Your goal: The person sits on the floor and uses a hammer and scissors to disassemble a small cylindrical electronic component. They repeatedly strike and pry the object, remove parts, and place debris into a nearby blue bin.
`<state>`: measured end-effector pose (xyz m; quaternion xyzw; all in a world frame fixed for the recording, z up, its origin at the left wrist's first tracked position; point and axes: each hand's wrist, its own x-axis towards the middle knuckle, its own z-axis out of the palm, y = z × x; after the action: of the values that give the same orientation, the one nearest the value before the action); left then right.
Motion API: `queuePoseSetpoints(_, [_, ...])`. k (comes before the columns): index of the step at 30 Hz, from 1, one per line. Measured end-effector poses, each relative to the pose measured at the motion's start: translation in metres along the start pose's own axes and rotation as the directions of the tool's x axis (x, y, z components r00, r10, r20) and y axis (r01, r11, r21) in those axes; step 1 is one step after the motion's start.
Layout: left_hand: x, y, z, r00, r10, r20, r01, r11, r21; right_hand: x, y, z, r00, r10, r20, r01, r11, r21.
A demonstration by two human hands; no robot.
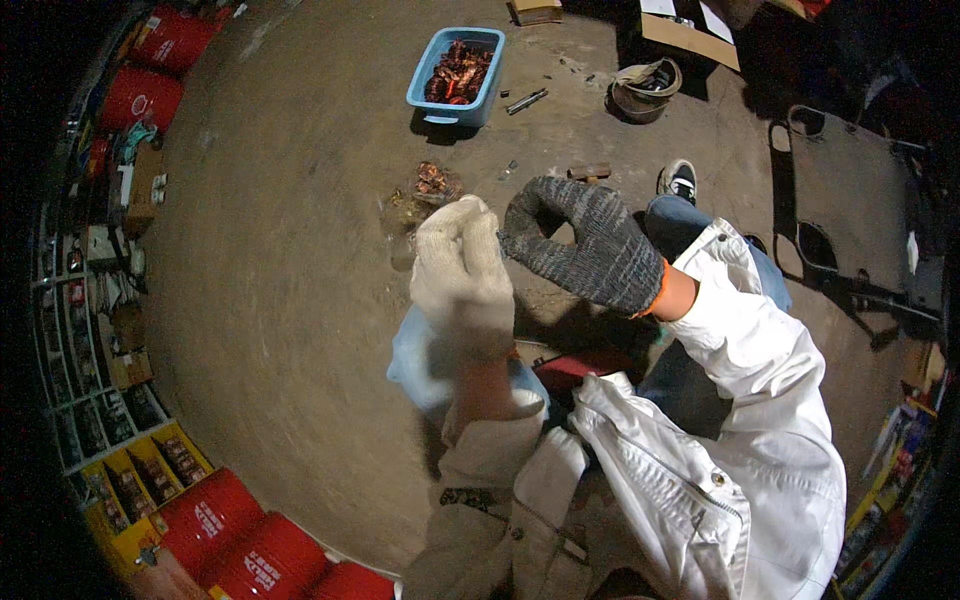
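My left hand point(462, 255), in a cream knit glove, is raised in front of me with its fingers curled closed. Just right of it is my right hand point(590, 240), in a dark grey knit glove with an orange cuff. Its thumb and fingers meet in a pinch that touches or nearly touches the left fingertips. Whatever lies between the fingertips is too small or hidden to make out. Beyond the left glove, a small heap of copper-coloured scraps point(432, 182) lies on the floor. Farther off stands a light blue plastic tub point(420, 80) holding copper-coloured pieces.
A short metal rod point(527, 101) lies right of the tub. Nearer is what looks like a hammer point(589, 172). A bucket point(640, 103) and a cardboard box point(690, 40) stand at far right. Red drums point(212, 525) and shelving line the left; a flat cart point(855, 190) lies right.
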<state>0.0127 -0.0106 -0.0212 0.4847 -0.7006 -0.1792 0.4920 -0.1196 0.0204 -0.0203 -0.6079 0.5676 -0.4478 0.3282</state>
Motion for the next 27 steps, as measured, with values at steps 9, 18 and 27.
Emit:
queuePoseSetpoints(9, [-0.001, 0.002, -0.001, 0.999, 0.001, 0.048, 0.000, 1.000, -0.004, -0.003, -0.001, 0.005, 0.962, -0.220, -0.161, 0.200, 0.971, -0.133])
queuePoseSetpoints(18, [-0.001, 0.005, -0.002, 0.998, 0.030, 0.058, -0.036, 0.994, 0.101, -0.003, 0.000, 0.011, 0.941, -0.304, -0.147, 0.262, 0.933, -0.247])
queuePoseSetpoints(27, [-0.004, 0.013, 0.011, 0.983, 0.183, 0.034, -0.182, 0.983, -0.030, -0.033, -0.005, 0.002, 0.955, 0.104, -0.277, -0.068, 0.988, 0.137])
